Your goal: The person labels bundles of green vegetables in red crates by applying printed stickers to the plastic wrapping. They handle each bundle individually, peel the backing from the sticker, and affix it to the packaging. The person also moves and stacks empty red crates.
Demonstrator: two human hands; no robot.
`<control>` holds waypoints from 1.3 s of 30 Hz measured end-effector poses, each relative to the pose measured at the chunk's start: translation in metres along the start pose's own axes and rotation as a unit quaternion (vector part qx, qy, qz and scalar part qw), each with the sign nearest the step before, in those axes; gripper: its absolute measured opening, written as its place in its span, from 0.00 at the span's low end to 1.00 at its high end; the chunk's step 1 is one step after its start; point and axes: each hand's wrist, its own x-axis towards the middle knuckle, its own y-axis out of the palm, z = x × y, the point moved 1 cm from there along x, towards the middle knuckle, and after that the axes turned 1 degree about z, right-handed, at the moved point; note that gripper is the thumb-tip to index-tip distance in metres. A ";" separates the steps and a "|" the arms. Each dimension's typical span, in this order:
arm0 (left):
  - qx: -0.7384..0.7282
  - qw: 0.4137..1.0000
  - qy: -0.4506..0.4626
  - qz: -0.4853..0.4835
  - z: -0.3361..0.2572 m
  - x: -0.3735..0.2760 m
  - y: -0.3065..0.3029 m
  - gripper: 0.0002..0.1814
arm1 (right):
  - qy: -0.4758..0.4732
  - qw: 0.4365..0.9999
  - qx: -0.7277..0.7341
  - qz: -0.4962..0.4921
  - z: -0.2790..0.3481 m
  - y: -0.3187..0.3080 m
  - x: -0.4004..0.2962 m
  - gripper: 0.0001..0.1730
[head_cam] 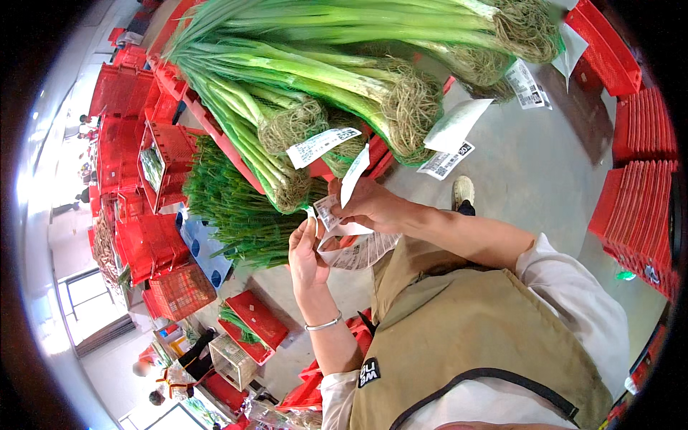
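Bundles of long green onions in green netting [344, 70] lie with their roots towards me, several with white printed tags [323, 147]. Just below the nearest root end [293, 191], my left hand [309, 258], with a silver bangle on its wrist, pinches a narrow white tag end by the net's knot. My right hand [371, 204] is close beside it, its fingers on a small printed label [327, 211]. A curved strip of printed labels [357, 252] hangs below both hands. Part of the right fingers is hidden by a hanging white tag [355, 174].
A red plastic crate [223, 142] lies under the onions. Bunched thin green stalks [236, 209] stand beyond my left hand. Red crates [123, 150] are stacked at left, folded ones [639, 215] at right. Another person [177, 379] is at the lower left.
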 end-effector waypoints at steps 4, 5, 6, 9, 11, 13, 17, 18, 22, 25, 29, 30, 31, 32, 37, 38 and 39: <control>0.006 1.000 0.005 -0.017 0.002 0.001 -0.005 0.06 | 0.003 1.000 0.006 0.015 -0.003 0.000 0.002 0.14; 0.009 0.999 0.007 -0.030 0.002 0.000 -0.005 0.06 | 0.002 1.000 0.010 0.015 -0.003 0.000 0.002 0.14; 0.011 0.999 0.010 -0.042 0.003 0.000 -0.005 0.06 | 0.001 1.000 0.013 0.015 -0.003 0.000 0.002 0.14; 0.019 0.999 0.016 -0.044 0.004 0.001 -0.005 0.07 | -0.010 1.000 0.021 -0.006 0.000 0.006 0.001 0.14; 0.030 0.999 0.021 -0.029 0.005 0.002 -0.006 0.08 | -0.017 1.000 -0.012 -0.002 -0.005 0.003 0.005 0.13; 0.047 0.998 0.033 -0.011 0.005 0.003 -0.009 0.09 | -0.035 0.998 -0.049 0.005 -0.005 0.007 0.010 0.13; 0.136 0.985 0.067 -0.078 0.005 0.003 0.000 0.08 | -0.039 0.981 -0.187 -0.027 0.005 0.020 0.012 0.13; 0.133 0.989 0.052 -0.047 0.005 0.000 0.001 0.08 | -0.046 0.978 -0.198 -0.035 0.010 0.027 0.010 0.13; 0.122 0.991 0.057 -0.011 0.008 0.000 -0.001 0.08 | -0.082 0.959 -0.269 -0.038 0.012 0.028 0.013 0.14; 0.118 0.988 0.092 -0.023 0.013 0.007 -0.004 0.07 | -0.039 0.985 -0.165 0.031 0.016 0.034 0.008 0.16; 0.163 0.978 0.120 -0.047 0.014 0.004 -0.004 0.10 | -0.009 0.972 -0.232 -0.048 0.018 0.044 0.002 0.24; 0.181 0.975 0.115 -0.054 0.014 0.006 -0.002 0.11 | -0.027 0.967 -0.240 -0.078 0.018 0.039 0.001 0.24; 0.200 0.971 0.110 -0.066 0.012 0.003 0.002 0.11 | -0.043 0.963 -0.246 -0.105 0.014 0.030 0.002 0.23; 0.233 0.963 0.109 -0.081 0.006 -0.003 0.011 0.14 | -0.059 0.957 -0.251 -0.132 0.013 0.025 0.001 0.22; 0.317 0.925 0.182 -0.101 0.004 -0.012 0.021 0.17 | -0.108 0.884 -0.449 -0.073 0.012 0.037 -0.015 0.18; 0.297 0.926 0.215 -0.091 0.010 -0.008 0.022 0.16 | -0.122 0.883 -0.447 -0.072 0.005 0.039 -0.012 0.19; 0.281 0.924 0.247 -0.083 0.014 -0.005 0.019 0.16 | -0.137 0.884 -0.442 -0.071 0.001 0.049 -0.010 0.20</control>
